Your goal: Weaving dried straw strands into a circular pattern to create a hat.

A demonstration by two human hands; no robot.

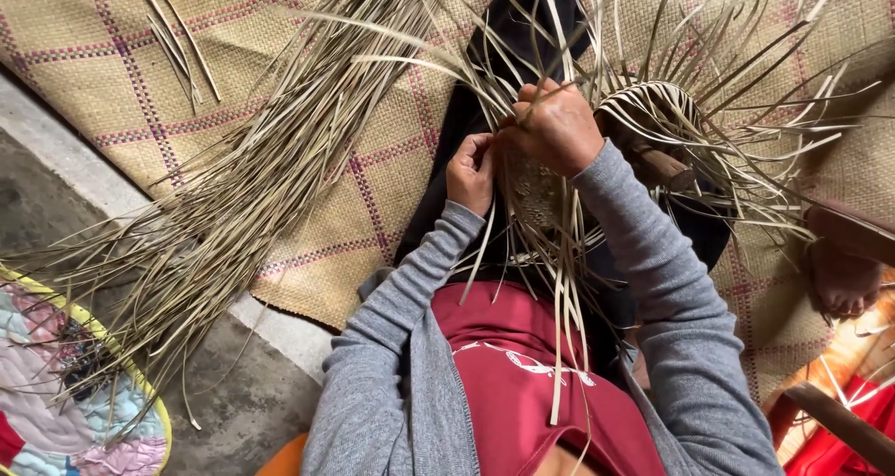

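Item: part-woven basket piece (541,192) of pale flat strips, held over the lap above dark trousers, with its unwoven ends fanning outward on all sides.

Left hand (471,173): curled shut, pinching one or two strips at the near edge of the woven patch.

Right hand (557,126): closed in a fist around a gathered bunch of upright strips (550,28), directly above the woven patch. The two hands sit just beside each other.

Loose stock: a long bundle of spare strips (252,187) lies diagonally to the left across the woven floor mat (84,56) and runs off its edge onto the concrete floor (252,401). A few stray strips (172,38) lie apart at upper left.

Surroundings: quilted cloth with a yellow border (56,383) at lower left; another person's bare foot (844,275) at right, near the fanned ends.

Risks, as judged:
- Strips bunched in the right fist may kink or split if bent sharply, since they look dry and thin.
- A slackened pinch by the left hand could let the last woven row loosen.
- Free ends cross one another densely, so a wrong strip may be picked up and the pattern skewed.
- Ends spreading toward the neighbouring foot could be trodden on and creased.
- Spare strips lying on bare concrete could pick up grit.
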